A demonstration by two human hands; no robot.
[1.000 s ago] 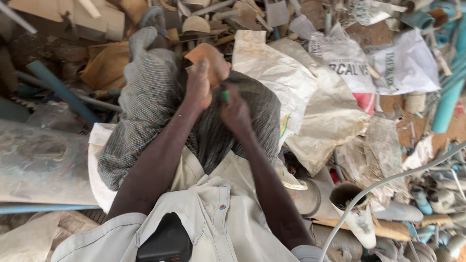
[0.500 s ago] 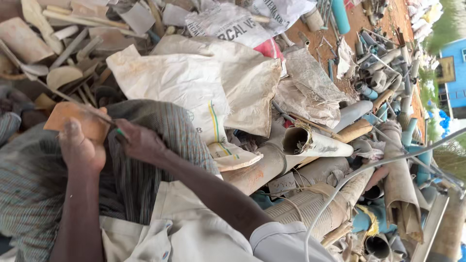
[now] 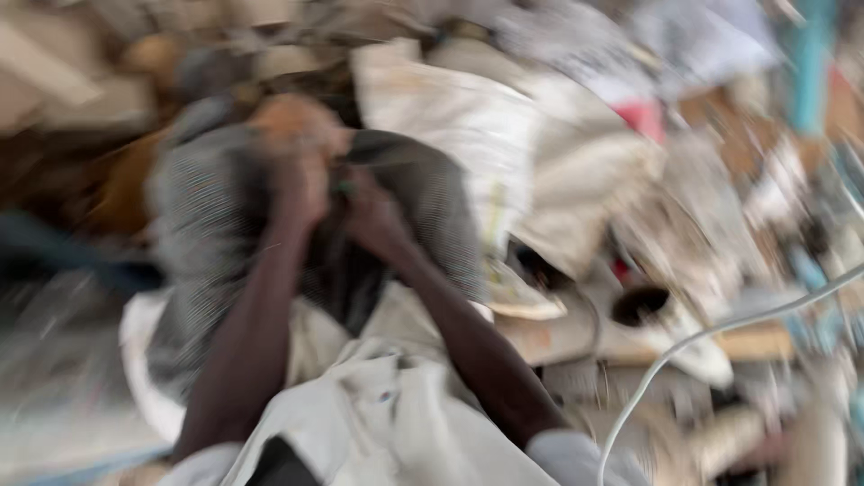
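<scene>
Head view, heavily motion-blurred. At far left lie pale planks and brown scraps (image 3: 54, 81), indistinct in outline. Next comes the grey checked cloth (image 3: 193, 234), a fine-striped, soft fabric draped in folds over a mound at centre-left; its weave reads as thin dark and light lines, and it hangs down on the left side over a pale sheet (image 3: 144, 360). The left hand (image 3: 301, 184) is raised onto the top of this cloth, fingers curled in a closed grip; an orange-brown block (image 3: 292, 121) sits at its fingertips, though blur hides whether the hand grasps the block, the cloth, or both. Just beside it, the right hand (image 3: 373, 216) is likewise curled shut and pressed into the dark fold of the cloth; what it pinches cannot be told. Both bare forearms rise from the lower edge, above a cream garment (image 3: 378, 423). Right of the hands lies a white woven sack (image 3: 450, 126), crumpled, touching the cloth's edge. Farther right a pale pipe end with a dark mouth (image 3: 643, 306) lies among debris, and a thin white cable (image 3: 720, 333) curves across the lower right.
</scene>
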